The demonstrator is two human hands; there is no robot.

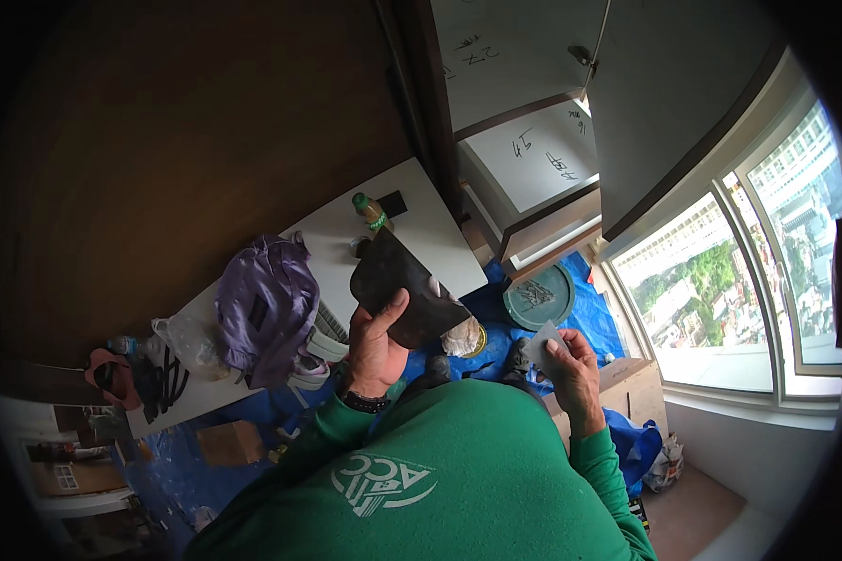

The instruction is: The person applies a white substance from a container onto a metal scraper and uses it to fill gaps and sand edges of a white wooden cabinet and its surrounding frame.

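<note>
Blue sheeting (pixel 510 309) covers the floor of a room under renovation, with a bay window (pixel 748 280) on the right. We note our left hand (pixel 376 348) closed round a wide dark plastering blade (pixel 404 288), thumb pressed on its face and fingers wrapped behind; the blade is raised in front of us, tilted, its surface smeared grey. Our right hand (pixel 575 369) pinches a small pale scraper (pixel 541 348) between thumb and fingers, held lower and to the right of the blade, the two tools apart. We wear green sleeves and a dark watch (pixel 365 402) on the left wrist. Beyond the blade lies a white board (pixel 421 220) serving as a bench, carrying a green-capped bottle (pixel 371 211), a purple garment (pixel 267 309) and a clear plastic bag (pixel 192 341) farther left. On the sheeting past our right hand rests a round green lid (pixel 539 296). Near right, a cardboard box (pixel 631 388) stands below the window.
</note>
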